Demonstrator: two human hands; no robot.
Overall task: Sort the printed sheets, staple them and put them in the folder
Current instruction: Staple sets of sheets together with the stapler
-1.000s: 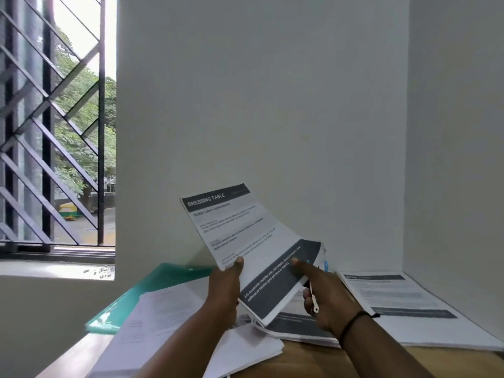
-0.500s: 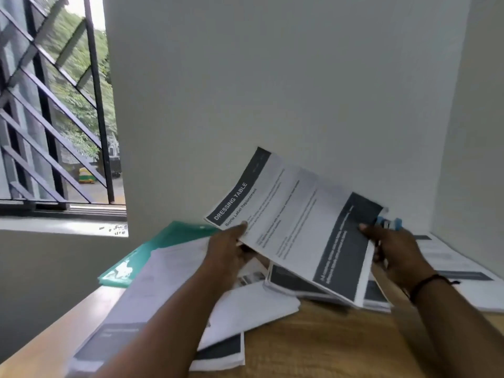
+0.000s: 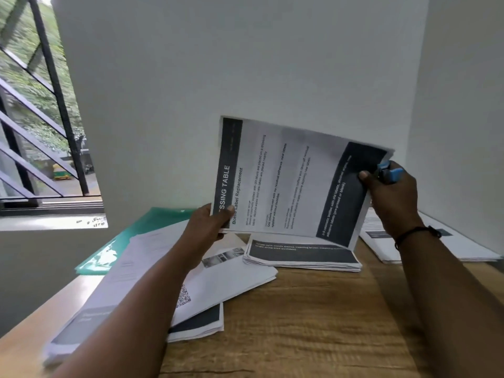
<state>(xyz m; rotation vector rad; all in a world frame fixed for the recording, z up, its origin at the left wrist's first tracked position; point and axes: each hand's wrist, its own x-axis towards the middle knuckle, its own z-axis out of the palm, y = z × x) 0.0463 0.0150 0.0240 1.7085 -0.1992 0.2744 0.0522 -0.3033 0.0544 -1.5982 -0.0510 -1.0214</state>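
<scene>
Both hands hold the sheets upright above the worktop: left hand pinches one corner, right hand clasps the opposite edge plus a stapler. Light and floppy, the sheets probably want an edge grip and squaring before stapling.

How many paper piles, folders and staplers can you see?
White printed paper piles on the wooden table: 3
White printed paper set held up: 1
Green plastic folder: 1
Blue stapler: 1
Total: 6
</scene>
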